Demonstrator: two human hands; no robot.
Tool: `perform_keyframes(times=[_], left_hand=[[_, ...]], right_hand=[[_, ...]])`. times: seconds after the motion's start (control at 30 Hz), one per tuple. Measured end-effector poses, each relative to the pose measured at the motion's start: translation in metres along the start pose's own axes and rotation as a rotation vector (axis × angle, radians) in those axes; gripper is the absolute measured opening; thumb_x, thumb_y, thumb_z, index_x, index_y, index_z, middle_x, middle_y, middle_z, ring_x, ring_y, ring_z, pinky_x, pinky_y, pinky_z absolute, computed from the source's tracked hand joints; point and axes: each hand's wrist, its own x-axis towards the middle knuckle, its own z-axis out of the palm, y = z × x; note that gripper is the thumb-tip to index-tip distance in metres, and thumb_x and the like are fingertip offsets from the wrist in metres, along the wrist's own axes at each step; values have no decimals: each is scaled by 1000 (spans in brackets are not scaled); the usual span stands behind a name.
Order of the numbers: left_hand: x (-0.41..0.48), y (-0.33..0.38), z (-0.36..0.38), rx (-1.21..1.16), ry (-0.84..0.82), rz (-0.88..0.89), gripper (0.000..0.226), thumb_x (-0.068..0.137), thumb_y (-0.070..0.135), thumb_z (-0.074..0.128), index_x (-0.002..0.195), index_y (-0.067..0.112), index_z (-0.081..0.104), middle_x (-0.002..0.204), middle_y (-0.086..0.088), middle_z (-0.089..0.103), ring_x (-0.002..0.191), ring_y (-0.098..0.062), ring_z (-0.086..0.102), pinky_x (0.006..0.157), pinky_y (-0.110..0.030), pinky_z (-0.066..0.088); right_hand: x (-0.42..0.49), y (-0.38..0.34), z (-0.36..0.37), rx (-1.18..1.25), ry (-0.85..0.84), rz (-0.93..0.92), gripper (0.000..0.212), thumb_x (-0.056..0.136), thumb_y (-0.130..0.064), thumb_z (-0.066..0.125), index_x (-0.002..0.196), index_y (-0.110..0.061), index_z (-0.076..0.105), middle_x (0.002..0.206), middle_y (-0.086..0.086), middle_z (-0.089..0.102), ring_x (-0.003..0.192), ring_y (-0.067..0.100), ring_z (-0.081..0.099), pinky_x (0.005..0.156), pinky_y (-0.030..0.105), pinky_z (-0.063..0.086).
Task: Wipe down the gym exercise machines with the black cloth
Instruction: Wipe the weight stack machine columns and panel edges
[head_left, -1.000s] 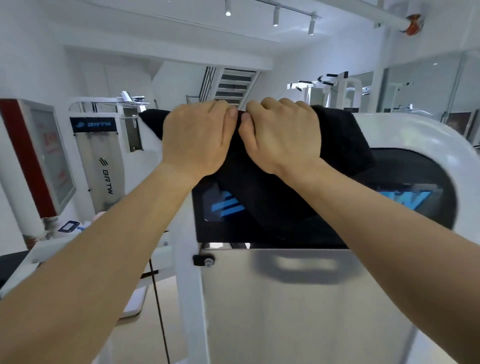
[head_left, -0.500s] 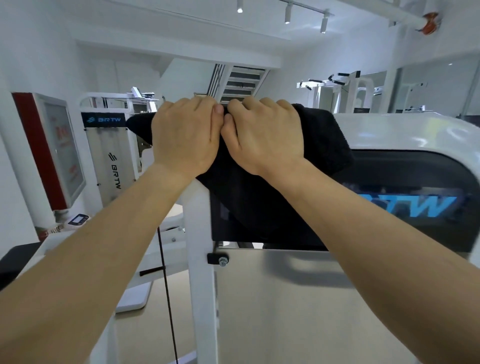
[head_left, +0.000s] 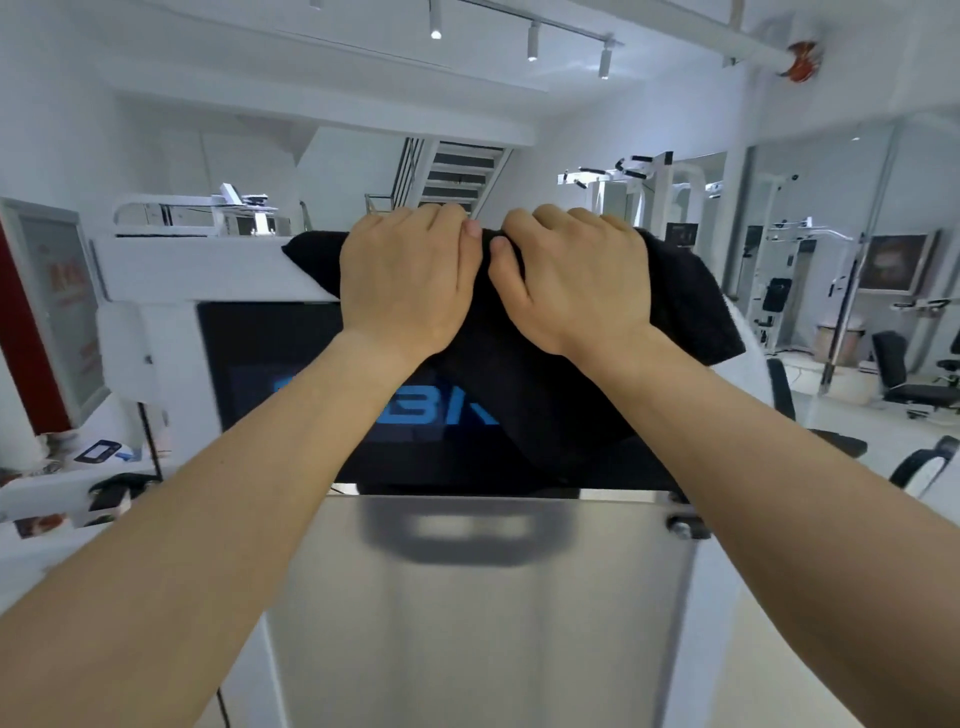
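While both bare forearms reach up and forward, the nearest thing beneath them is the brushed metal cover (head_left: 467, 623) of the exercise machine (head_left: 208, 270), standing upright with a dark, blurred shape near its top. Just above the cover sits a black panel (head_left: 270, 358) with blue letters, partly hidden by the arms. The black cloth (head_left: 691, 301) lies draped over the machine's white top edge, one part hanging down across the panel and another spread off to the right. The left hand (head_left: 405, 280) and the right hand (head_left: 576, 280) sit side by side on it, thumbs almost touching, each with its fingers curled over the fabric and the top edge, clamped on the cloth. Off to the left stands a red-edged sign (head_left: 57, 291). Farther back are a staircase (head_left: 457, 171), white gym machines (head_left: 644, 176) on the right, and track lights (head_left: 532, 41) on the ceiling.
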Motion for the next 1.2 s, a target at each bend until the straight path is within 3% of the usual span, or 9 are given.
perform_keyframes(times=[0.1, 0.27, 0.43, 0.67, 0.83, 0.9, 1.0, 1.1, 1.2], left_hand=[[10, 38, 5, 1, -9, -11, 41, 105, 30, 32, 91, 11, 66, 80, -6, 68, 71, -29, 60, 67, -36, 34], [20, 81, 12, -6, 13, -3, 42, 105, 30, 31, 90, 11, 65, 80, -6, 67, 71, -28, 59, 68, -33, 28], [23, 101, 14, -20, 7, 18, 42, 105, 31, 29, 97, 11, 64, 87, -6, 67, 77, -28, 58, 72, -38, 34], [16, 127, 16, 37, 23, -19, 36, 105, 30, 31, 107, 14, 63, 104, -5, 64, 93, -28, 54, 84, -41, 36], [14, 162, 16, 80, 28, -122, 36, 102, 29, 30, 107, 15, 63, 105, -4, 63, 99, -28, 53, 94, -41, 34], [16, 180, 17, 89, 25, -178, 38, 102, 28, 30, 104, 13, 65, 103, -5, 63, 100, -29, 54, 96, -42, 35], [18, 199, 19, 112, -8, -231, 39, 101, 26, 31, 103, 9, 66, 103, -9, 64, 100, -31, 56, 101, -46, 38], [20, 209, 16, 102, -27, -251, 38, 102, 23, 32, 105, 6, 66, 104, -11, 64, 101, -32, 55, 101, -45, 38], [19, 221, 19, 95, -33, -279, 38, 101, 24, 33, 107, 4, 64, 108, -10, 63, 104, -30, 52, 98, -40, 38]], right_hand=[[-14, 32, -11, 28, -29, 50, 39, 99, -40, 35, 87, -17, 64, 73, 0, 61, 61, 27, 56, 56, 32, 25], [-34, 60, -20, 78, -28, 120, 33, 102, -34, 35, 92, -15, 61, 75, 0, 60, 54, 21, 40, 51, 30, 23], [-51, 74, -25, 121, -61, 193, 40, 102, -37, 27, 102, -15, 61, 84, 1, 64, 61, 28, 57, 49, 34, 35], [-71, 93, -30, 214, -86, 209, 36, 102, -37, 33, 115, -17, 60, 98, -1, 68, 73, 26, 63, 49, 28, 20], [-88, 121, -29, 406, -135, 194, 37, 106, -38, 31, 125, -18, 55, 119, -1, 66, 95, 28, 64, 61, 34, 35], [-92, 136, -23, 617, -200, 164, 43, 106, -36, 30, 138, -16, 51, 136, 1, 60, 116, 26, 59, 80, 38, 45], [-96, 153, -9, 991, -305, 125, 52, 106, -36, 29, 150, -12, 41, 153, 5, 45, 142, 18, 40, 115, 37, 34], [-99, 163, 5, 1257, -339, 86, 57, 104, -36, 32, 152, -7, 38, 159, 9, 37, 148, 18, 29, 123, 37, 22], [-102, 172, 24, 1410, -275, 44, 57, 103, -38, 34, 151, -7, 41, 157, 8, 39, 148, 17, 31, 123, 38, 22]])
